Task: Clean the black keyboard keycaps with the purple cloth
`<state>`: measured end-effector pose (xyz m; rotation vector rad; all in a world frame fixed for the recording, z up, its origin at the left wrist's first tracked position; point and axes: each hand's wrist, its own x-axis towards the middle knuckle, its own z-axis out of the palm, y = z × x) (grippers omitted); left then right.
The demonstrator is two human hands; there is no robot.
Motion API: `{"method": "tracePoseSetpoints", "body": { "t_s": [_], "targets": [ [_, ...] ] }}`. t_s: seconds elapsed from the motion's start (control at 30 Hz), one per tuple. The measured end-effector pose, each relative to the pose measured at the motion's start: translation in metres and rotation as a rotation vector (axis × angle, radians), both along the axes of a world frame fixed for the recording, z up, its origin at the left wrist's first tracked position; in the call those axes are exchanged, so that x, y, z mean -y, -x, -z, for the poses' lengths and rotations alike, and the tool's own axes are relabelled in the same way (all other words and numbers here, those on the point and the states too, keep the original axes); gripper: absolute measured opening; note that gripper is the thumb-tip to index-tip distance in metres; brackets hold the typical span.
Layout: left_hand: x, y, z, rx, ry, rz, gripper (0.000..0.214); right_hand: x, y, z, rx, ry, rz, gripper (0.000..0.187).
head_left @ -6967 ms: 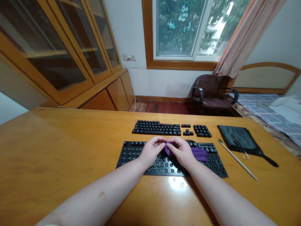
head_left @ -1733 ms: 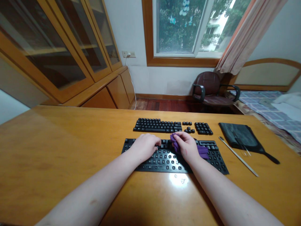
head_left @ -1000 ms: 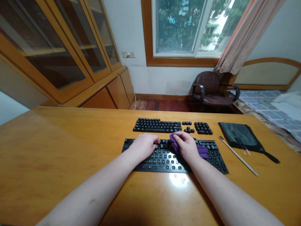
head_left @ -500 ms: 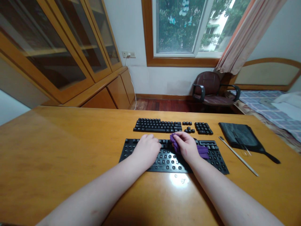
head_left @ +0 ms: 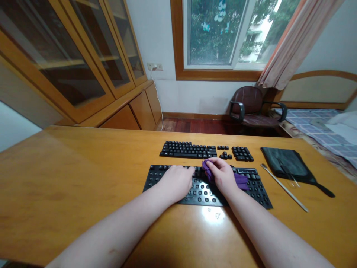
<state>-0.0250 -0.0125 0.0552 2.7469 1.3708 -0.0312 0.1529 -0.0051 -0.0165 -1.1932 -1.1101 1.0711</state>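
A black keyboard base without its keycaps lies on the wooden desk in front of me. My left hand rests palm down on its left middle, fingers together and flat. My right hand is closed on a bunched purple cloth, pressing it against the base's upper middle; part of the cloth trails out to the right of the hand. Behind the base, the removed black keycaps are laid out in keyboard order, with a number-pad group on the right.
A black pouch lies at the right with a thin metal rod beside it and a black handle sticking out. Beyond the desk stand wooden glass-door cabinets, a dark armchair, a window and a bed.
Seven seconds ago both hands held the cloth over the base. Now the left hand lies flat on the base and the right hand alone presses the cloth, slightly farther back.
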Motion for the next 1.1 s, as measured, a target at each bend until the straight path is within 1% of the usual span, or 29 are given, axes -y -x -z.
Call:
{"method": "tracePoseSetpoints", "body": {
  "t_s": [0.1, 0.17, 0.23, 0.3, 0.4, 0.47, 0.53, 0.63, 0.73, 0.83, 0.97, 1.1],
  "targets": [
    [-0.014, 0.007, -0.001, 0.090, 0.004, -0.045, 0.023, 0.000, 0.000, 0.001, 0.014, -0.003, -0.006, 0.029],
    [-0.033, 0.010, -0.003, 0.132, -0.027, -0.108, 0.025, 0.000, 0.000, 0.003, 0.019, -0.001, -0.008, 0.029],
    [-0.060, 0.009, -0.006, 0.127, -0.022, -0.153, 0.024, 0.000, -0.001, 0.003, 0.026, -0.001, -0.009, 0.029],
    [-0.092, 0.005, -0.007, 0.118, -0.031, -0.202, 0.025, 0.000, -0.001, 0.003, 0.034, -0.003, -0.009, 0.029],
    [-0.138, -0.007, -0.003, 0.136, -0.004, -0.261, 0.026, 0.000, 0.000, 0.001, 0.043, -0.008, -0.007, 0.028],
    [-0.161, -0.015, 0.003, 0.124, 0.022, -0.269, 0.025, 0.000, 0.000, -0.001, 0.046, -0.017, -0.006, 0.026],
    [-0.177, -0.022, 0.010, 0.102, 0.056, -0.277, 0.022, 0.000, 0.001, -0.002, 0.040, -0.021, -0.003, 0.025],
    [-0.189, -0.029, 0.020, 0.066, 0.108, -0.286, 0.016, 0.000, 0.002, -0.003, 0.014, -0.010, -0.004, 0.024],
    [-0.194, -0.033, 0.027, 0.055, 0.140, -0.296, 0.015, 0.001, 0.002, -0.002, -0.001, -0.003, -0.012, 0.024],
    [-0.196, -0.035, 0.031, 0.066, 0.160, -0.309, 0.014, 0.001, 0.002, -0.002, 0.008, -0.004, -0.013, 0.023],
    [-0.199, -0.038, 0.032, 0.115, 0.166, -0.325, 0.009, 0.001, 0.002, -0.001, 0.014, -0.010, -0.013, 0.022],
    [-0.194, -0.040, 0.026, 0.247, 0.142, -0.322, 0.009, 0.001, 0.003, -0.002, -0.012, 0.000, -0.019, 0.024]
  ]
}}
